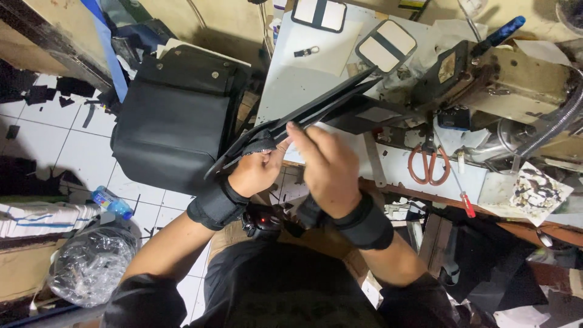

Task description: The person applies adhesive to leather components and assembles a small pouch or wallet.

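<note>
black layered panel point(303, 118) is held edge-up off the near left corner of the sewing table point(316, 73), far end reaching toward the sewing machine point(504, 73). left hand point(258, 170) clenches the near end, pinching the layers flush, i'd judge; right hand point(328, 164) grasps the top edge, fingertips on the seam. orange scissors point(428, 164) and a screwdriver point(461, 194) lie at the near edge, right. black bag point(176, 115) crowds the left; open room is only above the table.

1. Left hand point(258, 171) grips near end of long black leather piece point(303, 118); right hand point(328, 167) pinches it just beside.
2. Piece's far end lies over white work table point(285, 79), beside sewing machine point(516, 79).
3. Orange-handled scissors point(428, 164) on table, right of hands.
</note>
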